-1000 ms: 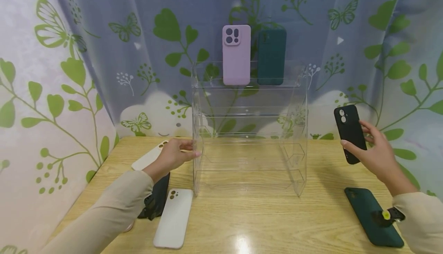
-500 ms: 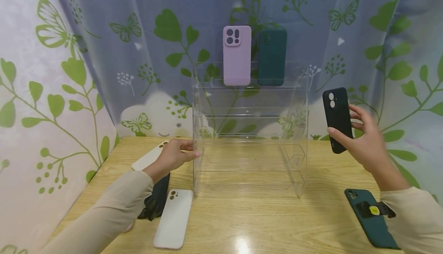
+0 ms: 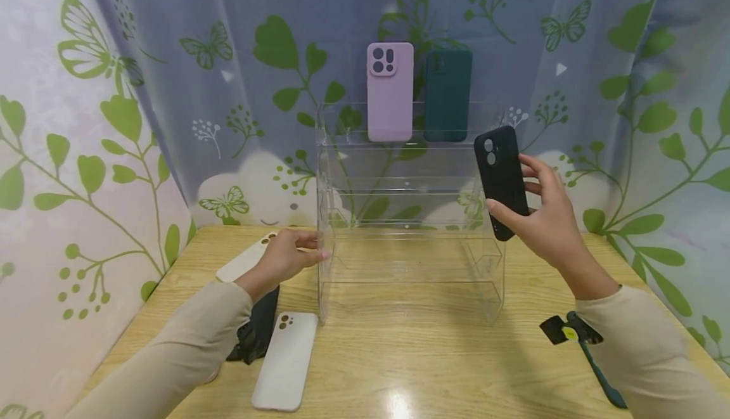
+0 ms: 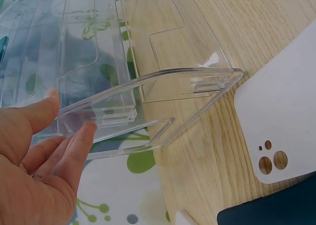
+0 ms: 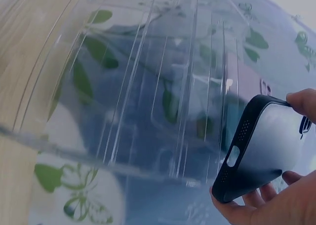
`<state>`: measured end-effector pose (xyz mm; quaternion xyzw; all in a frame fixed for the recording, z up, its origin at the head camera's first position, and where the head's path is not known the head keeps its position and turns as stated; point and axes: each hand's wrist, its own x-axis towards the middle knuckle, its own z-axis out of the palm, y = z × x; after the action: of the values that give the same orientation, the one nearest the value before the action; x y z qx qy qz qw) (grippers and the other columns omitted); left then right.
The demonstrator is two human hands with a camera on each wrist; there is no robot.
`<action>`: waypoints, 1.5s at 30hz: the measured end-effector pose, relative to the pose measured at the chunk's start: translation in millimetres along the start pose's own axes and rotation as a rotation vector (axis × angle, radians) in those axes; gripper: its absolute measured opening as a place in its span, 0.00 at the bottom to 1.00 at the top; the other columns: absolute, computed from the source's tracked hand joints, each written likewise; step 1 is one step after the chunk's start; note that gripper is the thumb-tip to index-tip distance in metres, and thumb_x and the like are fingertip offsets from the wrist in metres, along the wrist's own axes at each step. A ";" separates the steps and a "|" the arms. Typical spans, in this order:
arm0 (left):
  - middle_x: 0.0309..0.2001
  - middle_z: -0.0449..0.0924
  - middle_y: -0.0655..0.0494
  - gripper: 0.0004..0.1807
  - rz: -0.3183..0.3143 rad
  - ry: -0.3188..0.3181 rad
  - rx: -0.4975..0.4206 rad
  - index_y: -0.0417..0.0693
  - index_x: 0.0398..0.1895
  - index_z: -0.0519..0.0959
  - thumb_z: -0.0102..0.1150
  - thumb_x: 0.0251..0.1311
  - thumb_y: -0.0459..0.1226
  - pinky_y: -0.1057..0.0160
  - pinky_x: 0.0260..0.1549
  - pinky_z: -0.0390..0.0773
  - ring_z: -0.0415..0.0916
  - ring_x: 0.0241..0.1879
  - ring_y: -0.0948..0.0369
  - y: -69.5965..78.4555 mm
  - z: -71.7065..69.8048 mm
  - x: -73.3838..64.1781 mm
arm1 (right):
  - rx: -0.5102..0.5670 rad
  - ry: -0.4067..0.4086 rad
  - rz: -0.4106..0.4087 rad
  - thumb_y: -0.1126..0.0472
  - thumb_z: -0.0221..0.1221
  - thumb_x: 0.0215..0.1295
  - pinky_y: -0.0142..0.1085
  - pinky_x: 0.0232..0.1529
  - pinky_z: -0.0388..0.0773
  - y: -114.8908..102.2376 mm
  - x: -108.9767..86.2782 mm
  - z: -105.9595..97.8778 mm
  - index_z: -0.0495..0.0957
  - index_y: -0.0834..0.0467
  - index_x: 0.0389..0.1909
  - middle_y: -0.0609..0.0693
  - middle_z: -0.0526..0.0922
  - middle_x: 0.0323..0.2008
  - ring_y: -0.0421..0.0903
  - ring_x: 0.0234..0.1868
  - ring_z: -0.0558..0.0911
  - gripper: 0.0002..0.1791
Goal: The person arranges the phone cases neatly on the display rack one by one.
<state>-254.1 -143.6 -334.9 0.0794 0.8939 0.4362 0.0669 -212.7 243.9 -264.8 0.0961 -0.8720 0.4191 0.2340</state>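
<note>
A clear tiered display stand (image 3: 320, 292) stands mid-table. My left hand (image 3: 285, 256) pinches its left side panel between thumb and fingers, which the left wrist view shows close up. In my right hand (image 3: 550, 219) is a black phone case (image 3: 503, 184), upright and slightly tilted, its back with two camera holes toward the head camera. It overlaps the stand's right edge in the head view. The right wrist view shows the inside and the port end of this black phone case (image 5: 266, 141). A lilac phone case (image 3: 390, 108) and a dark green phone case (image 3: 448, 99) lean on the top tier.
Left of the stand lie a white phone case (image 3: 287, 362), another white case (image 3: 242, 265) behind it, and a dark case (image 3: 265, 311) partly under the left wrist. At the right, a dark green case (image 3: 604, 374) is mostly hidden by the sleeve. A patterned curtain (image 3: 228, 121) hangs behind.
My right hand has carried the black phone case left and upward, from the right side to the stand's right edge. The left hand stays at the side panel.
</note>
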 end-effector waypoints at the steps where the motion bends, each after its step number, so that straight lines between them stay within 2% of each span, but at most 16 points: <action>1: 0.57 0.76 0.39 0.30 -0.001 0.000 -0.001 0.41 0.66 0.70 0.63 0.62 0.40 0.50 0.49 0.79 0.73 0.57 0.45 0.1 0.2 0.0 | 0.003 -0.005 -0.004 0.53 0.65 0.60 0.61 0.47 0.73 -2.6 1.1 3.1 0.51 0.54 0.75 0.63 0.60 0.63 0.65 0.62 0.66 0.46; 13: 0.58 0.76 0.39 0.29 -0.011 -0.006 0.003 0.41 0.66 0.70 0.63 0.62 0.40 0.50 0.50 0.78 0.72 0.58 0.45 1.2 -1.2 0.2 | 0.016 -0.061 0.012 0.48 0.66 0.58 0.60 0.56 0.67 -25.2 16.9 36.0 0.45 0.52 0.76 0.64 0.56 0.63 0.62 0.64 0.64 0.52; 19: 0.58 0.76 0.40 0.30 -0.013 -0.015 -0.005 0.41 0.66 0.69 0.63 0.62 0.41 0.50 0.50 0.78 0.71 0.59 0.45 0.7 -1.2 0.9 | 0.007 -0.054 0.008 0.47 0.66 0.57 0.58 0.58 0.66 -33.3 31.0 53.6 0.46 0.55 0.76 0.64 0.57 0.62 0.61 0.62 0.65 0.52; 26: 0.57 0.76 0.40 0.31 0.007 -0.010 0.025 0.39 0.66 0.69 0.63 0.62 0.41 0.51 0.49 0.79 0.71 0.60 0.45 0.2 -2.0 2.3 | -0.014 -0.024 -0.007 0.45 0.65 0.57 0.56 0.57 0.66 -43.6 43.9 71.9 0.49 0.56 0.75 0.63 0.60 0.60 0.59 0.59 0.66 0.51; 34: 0.58 0.76 0.40 0.31 0.010 -0.018 0.018 0.39 0.67 0.68 0.62 0.62 0.41 0.51 0.50 0.78 0.70 0.60 0.45 0.3 -1.3 2.8 | 0.029 0.043 -0.003 0.45 0.66 0.54 0.52 0.55 0.68 -52.1 57.0 93.1 0.51 0.55 0.74 0.60 0.59 0.62 0.55 0.56 0.65 0.51; 39: 0.58 0.75 0.40 0.31 0.012 -0.022 0.025 0.39 0.67 0.68 0.62 0.62 0.41 0.51 0.50 0.78 0.71 0.60 0.45 0.1 -2.1 2.7 | 0.053 0.120 0.007 0.43 0.67 0.53 0.51 0.54 0.69 -56.4 64.5 106.8 0.51 0.54 0.74 0.59 0.59 0.61 0.55 0.54 0.66 0.52; 45: 0.58 0.76 0.40 0.31 0.009 -0.018 0.021 0.39 0.67 0.68 0.63 0.62 0.41 0.51 0.50 0.78 0.71 0.60 0.45 -1.3 -2.8 2.4 | 0.071 0.233 0.018 0.43 0.67 0.53 0.49 0.58 0.67 -62.0 73.6 125.3 0.49 0.55 0.73 0.59 0.58 0.61 0.55 0.54 0.66 0.52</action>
<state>-257.0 -146.1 -334.3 0.0882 0.8974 0.4262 0.0721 -295.5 109.7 -253.9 0.0471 -0.8243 0.4601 0.3265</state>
